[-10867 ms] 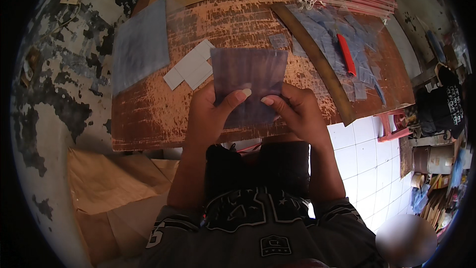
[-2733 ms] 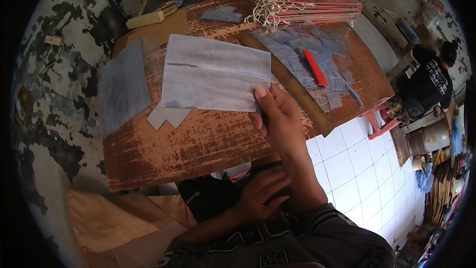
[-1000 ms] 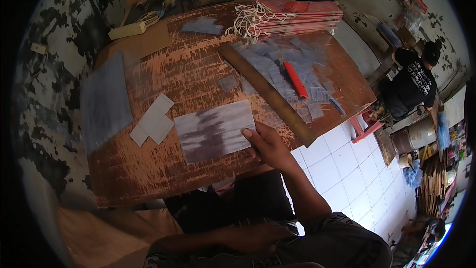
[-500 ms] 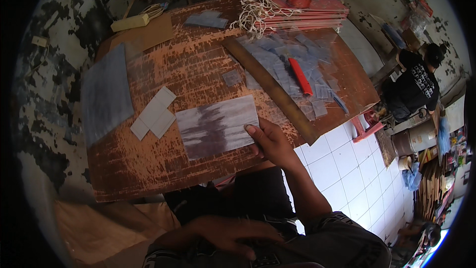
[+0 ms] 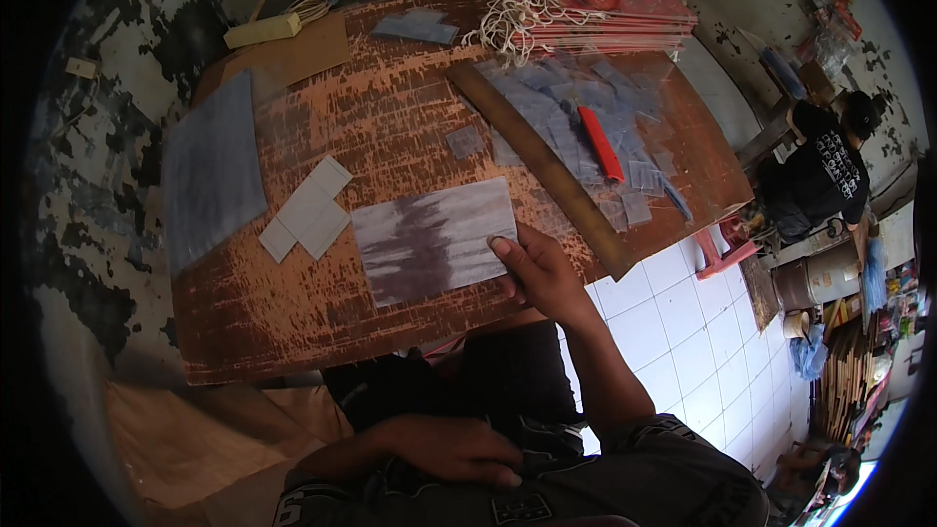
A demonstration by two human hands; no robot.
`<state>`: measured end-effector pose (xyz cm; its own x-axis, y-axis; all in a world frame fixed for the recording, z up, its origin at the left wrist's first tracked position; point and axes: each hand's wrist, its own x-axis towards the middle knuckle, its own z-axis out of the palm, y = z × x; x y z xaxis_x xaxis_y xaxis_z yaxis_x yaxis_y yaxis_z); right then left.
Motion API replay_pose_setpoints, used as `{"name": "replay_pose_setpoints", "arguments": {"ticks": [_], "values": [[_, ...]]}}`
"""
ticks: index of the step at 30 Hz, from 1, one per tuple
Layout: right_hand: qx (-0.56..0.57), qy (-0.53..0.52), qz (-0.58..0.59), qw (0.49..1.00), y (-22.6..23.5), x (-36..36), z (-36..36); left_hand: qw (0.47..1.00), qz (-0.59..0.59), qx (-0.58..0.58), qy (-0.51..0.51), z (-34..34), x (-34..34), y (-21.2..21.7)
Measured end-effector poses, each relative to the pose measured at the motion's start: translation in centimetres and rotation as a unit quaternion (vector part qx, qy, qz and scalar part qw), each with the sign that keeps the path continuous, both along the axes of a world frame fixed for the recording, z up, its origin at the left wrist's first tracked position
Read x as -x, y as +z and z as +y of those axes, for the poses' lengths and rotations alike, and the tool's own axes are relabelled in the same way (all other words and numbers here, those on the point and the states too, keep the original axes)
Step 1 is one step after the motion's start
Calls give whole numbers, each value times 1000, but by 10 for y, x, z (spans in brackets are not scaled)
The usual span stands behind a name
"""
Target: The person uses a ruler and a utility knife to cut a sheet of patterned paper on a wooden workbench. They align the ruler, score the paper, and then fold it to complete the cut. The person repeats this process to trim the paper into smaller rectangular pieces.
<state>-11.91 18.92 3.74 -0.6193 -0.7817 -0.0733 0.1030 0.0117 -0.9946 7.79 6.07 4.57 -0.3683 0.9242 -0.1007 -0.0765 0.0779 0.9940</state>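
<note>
Left hand (image 5: 444, 449) rests flat on the lap, holding nothing. Right hand (image 5: 542, 273) pinches the near right corner of a grey sheet (image 5: 434, 242) lying flat on the table (image 5: 293, 322). It looks thin, light and floppy; its edges seem best for gripping. Beyond the fingertips lies a ruler (image 5: 542, 168).

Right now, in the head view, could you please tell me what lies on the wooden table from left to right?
Large grey sheet → white card pieces → streaked grey sheet under the right hand → long wooden ruler → red utility knife.
</note>
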Motion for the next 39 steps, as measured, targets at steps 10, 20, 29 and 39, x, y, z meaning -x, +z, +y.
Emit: {"name": "replay_pose_setpoints", "arguments": {"ticks": [10,20,29,39], "values": [[1,8,-10,1000,-1,1,0,986,75,28,145,28,-22,-27],[8,7,-4,1000,-1,1,0,998,-14,62,15,-6,-11,-23],[-1,12,0,1000,-4,2,0,989,-7,76,129,5,-20,-20],[6,6,-10,1000,-2,1,-1,985,-77,45,145,-2,-25,-20]]}}
